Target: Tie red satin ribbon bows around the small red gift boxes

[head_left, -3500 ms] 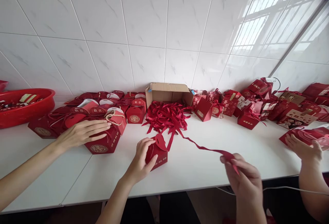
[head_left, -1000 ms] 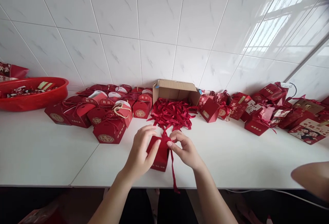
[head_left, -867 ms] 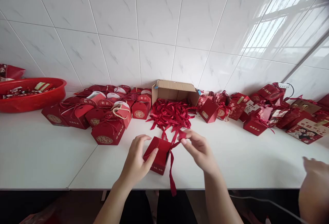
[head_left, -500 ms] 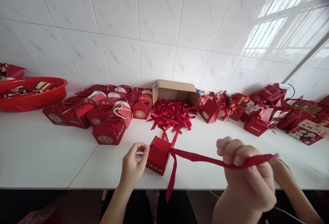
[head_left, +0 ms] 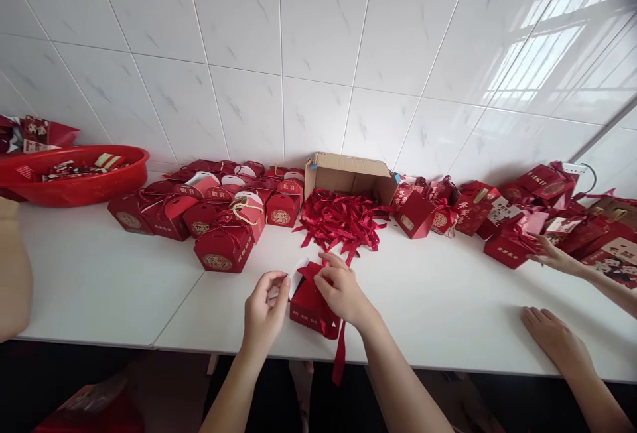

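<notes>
"Between the left grip (head_left: 267, 304) and the right grip (head_left: 347, 292), what sits on the table (head_left: 428, 313)?"

"A red box (head_left: 309, 313), touching both. The left grip pinches a white-lined flap (head_left: 298, 274) at the box's near-left corner; the right grip curls over the top. Whether that one clasps anything or merely presses, I can't tell."

"What could go wrong?"

"A ribbon tail (head_left: 339, 357) dangles below the right grip, past the table's front edge. If it snagged, I'd expect the box to be tugged askew. Too hard a pull from the left grip might crease the flap. Beyond both grips, loose ends of the ribbon pile (head_left: 343, 221) lie near the box, so strands could tangle."

"And what's hard to make out?"

"The right grip covers part of the top, so the ribbon's path beneath it is hidden, and so is whatever the box may contain. Well right of that grip, a co-worker's hand (head_left: 557, 257) reaches among more boxes. Far left of the left grip, somebody's bare arm (head_left: 14, 280) is cut off."
</notes>
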`<action>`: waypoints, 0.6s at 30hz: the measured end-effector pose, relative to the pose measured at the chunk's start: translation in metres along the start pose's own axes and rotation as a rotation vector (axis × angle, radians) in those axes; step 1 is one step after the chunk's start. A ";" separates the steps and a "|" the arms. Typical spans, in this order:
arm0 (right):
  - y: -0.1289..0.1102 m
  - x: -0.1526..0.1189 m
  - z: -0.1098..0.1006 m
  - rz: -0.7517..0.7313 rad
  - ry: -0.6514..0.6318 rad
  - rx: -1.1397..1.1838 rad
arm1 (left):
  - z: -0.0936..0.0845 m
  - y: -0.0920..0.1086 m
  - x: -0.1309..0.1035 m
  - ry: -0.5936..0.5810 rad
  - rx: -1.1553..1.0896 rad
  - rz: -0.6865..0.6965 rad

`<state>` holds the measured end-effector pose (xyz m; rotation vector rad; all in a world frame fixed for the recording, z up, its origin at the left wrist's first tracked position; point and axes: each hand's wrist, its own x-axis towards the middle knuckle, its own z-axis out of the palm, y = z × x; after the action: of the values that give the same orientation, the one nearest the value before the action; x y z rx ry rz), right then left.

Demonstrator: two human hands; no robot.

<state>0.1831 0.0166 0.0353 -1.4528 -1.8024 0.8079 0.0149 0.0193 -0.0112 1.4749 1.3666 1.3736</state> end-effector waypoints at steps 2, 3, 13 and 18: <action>0.001 0.001 0.001 0.022 -0.001 -0.001 | 0.000 0.000 0.000 -0.002 -0.002 -0.004; 0.002 0.002 0.002 0.025 -0.003 0.005 | 0.001 0.000 -0.001 -0.003 -0.005 -0.005; -0.002 0.003 0.003 0.036 -0.039 -0.055 | 0.001 0.005 -0.009 -0.017 -0.064 -0.046; -0.006 0.002 0.005 -0.010 -0.052 -0.103 | 0.003 0.007 -0.001 -0.060 -0.158 -0.202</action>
<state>0.1753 0.0174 0.0379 -1.4993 -1.9133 0.7641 0.0194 0.0170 -0.0053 1.2300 1.3001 1.2682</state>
